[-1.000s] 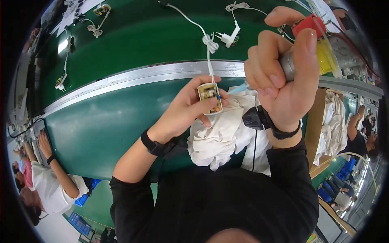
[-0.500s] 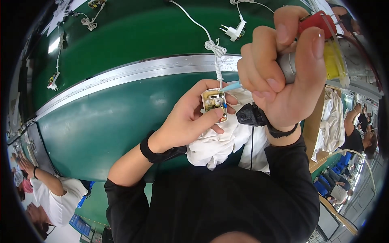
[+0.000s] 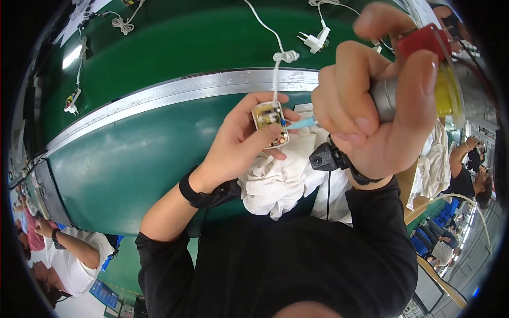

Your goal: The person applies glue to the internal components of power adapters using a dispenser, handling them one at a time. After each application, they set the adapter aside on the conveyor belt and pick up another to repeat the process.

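Observation:
My left hand (image 3: 230,146) grips a small circuit board in a white open casing (image 3: 269,119), thumb across its lower part and fingers curled around behind. A white cord (image 3: 275,79) runs from the board's top edge. My right hand (image 3: 360,106) is wrapped around a grey cylindrical dispenser (image 3: 384,98) with a yellow band and a red switch-like block (image 3: 424,45). The index finger is raised and blurred beside that block. The dispenser's pale blue tapered nozzle (image 3: 302,123) points left, its tip at the board's right edge; whether they touch I cannot tell.
Crumpled white cloth (image 3: 278,183) lies under my hands on the green bench. A metal rail (image 3: 159,95) crosses behind, with corded boards and a white plug (image 3: 316,40) beyond it. A box of white cloth (image 3: 429,164) stands right. Other people (image 3: 79,259) sit at both sides.
My left hand has moved the board slightly left. The nozzle tip has shifted from the board's upper right corner down to its right edge. My right index finger has lifted from the red block.

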`<action>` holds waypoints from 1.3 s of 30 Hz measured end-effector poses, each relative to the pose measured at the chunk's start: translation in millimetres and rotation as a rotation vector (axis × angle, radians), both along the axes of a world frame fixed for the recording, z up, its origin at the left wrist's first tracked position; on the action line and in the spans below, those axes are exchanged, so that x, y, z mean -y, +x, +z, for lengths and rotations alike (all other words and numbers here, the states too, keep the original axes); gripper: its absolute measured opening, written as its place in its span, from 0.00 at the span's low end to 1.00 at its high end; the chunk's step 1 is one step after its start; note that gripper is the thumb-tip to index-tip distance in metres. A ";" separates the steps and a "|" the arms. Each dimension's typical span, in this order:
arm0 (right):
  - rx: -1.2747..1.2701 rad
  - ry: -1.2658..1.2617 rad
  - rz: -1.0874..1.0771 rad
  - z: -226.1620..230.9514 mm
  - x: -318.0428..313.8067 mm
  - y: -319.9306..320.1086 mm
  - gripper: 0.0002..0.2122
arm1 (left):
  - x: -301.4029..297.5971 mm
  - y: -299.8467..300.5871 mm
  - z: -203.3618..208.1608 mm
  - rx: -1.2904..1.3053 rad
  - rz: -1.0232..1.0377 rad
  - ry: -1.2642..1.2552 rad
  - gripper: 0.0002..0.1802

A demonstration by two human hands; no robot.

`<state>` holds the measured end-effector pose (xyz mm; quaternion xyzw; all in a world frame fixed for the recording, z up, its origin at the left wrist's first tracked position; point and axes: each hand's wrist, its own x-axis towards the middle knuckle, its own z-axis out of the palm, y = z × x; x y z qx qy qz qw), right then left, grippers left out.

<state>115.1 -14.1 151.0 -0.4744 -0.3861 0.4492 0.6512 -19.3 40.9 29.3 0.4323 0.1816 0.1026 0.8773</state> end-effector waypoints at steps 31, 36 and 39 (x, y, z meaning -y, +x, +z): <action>-0.057 0.101 0.227 0.3 15.0 -15.7 0.16 | 2.6 -7.3 12.8 0.230 0.075 -0.268 0.21; 0.009 0.092 0.211 -4.5 14.0 -16.3 0.18 | 0.6 -8.1 7.6 0.235 0.064 -0.267 0.21; 0.050 0.084 0.190 -5.1 7.7 -20.1 0.19 | -5.9 -12.5 8.1 0.236 0.057 -0.265 0.21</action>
